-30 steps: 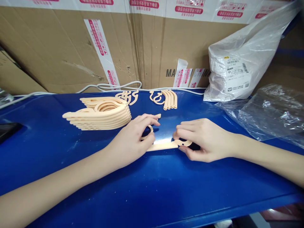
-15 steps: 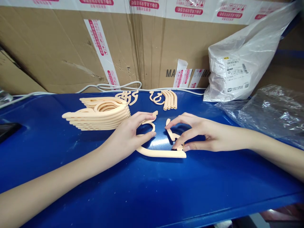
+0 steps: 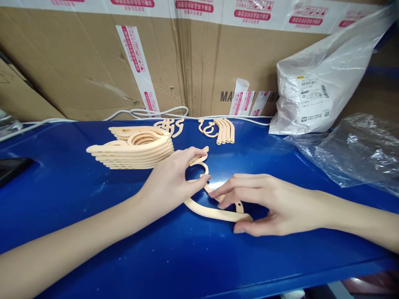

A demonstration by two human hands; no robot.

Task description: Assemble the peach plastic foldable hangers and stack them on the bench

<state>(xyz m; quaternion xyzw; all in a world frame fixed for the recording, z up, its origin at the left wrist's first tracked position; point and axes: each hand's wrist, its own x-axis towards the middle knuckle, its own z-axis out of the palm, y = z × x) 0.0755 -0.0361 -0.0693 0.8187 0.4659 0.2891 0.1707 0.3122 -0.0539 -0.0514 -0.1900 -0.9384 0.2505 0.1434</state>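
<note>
A cream plastic folding clothes hanger (image 3: 215, 212) lies on the blue tabletop in front of me, partly covered by both hands. My left hand (image 3: 176, 172) grips its ringed middle section, thumb on the near side and fingers on the far side. At the hanger's right end, my right hand (image 3: 269, 203) has its thumb against the lower curved arm, while its fingertips reach over a thinner inner piece (image 3: 208, 187). A small piece with a hole shows beneath those fingers. Just beyond my left hand, several matching hangers (image 3: 134, 154) are stacked.
Loose cream hooks (image 3: 177, 128) and curved arm pieces (image 3: 226, 131) lie at the back. A white cable (image 3: 149, 113) runs before a cardboard box (image 3: 93, 62). On the right are a white plastic bag (image 3: 311, 91) and clear wrap (image 3: 352, 153); a dark object (image 3: 14, 170) lies far left.
My right hand has come nearer and lower, its thumb now at the arm's end. The thin inner piece has swung left toward the ring. My left hand keeps its grip.
</note>
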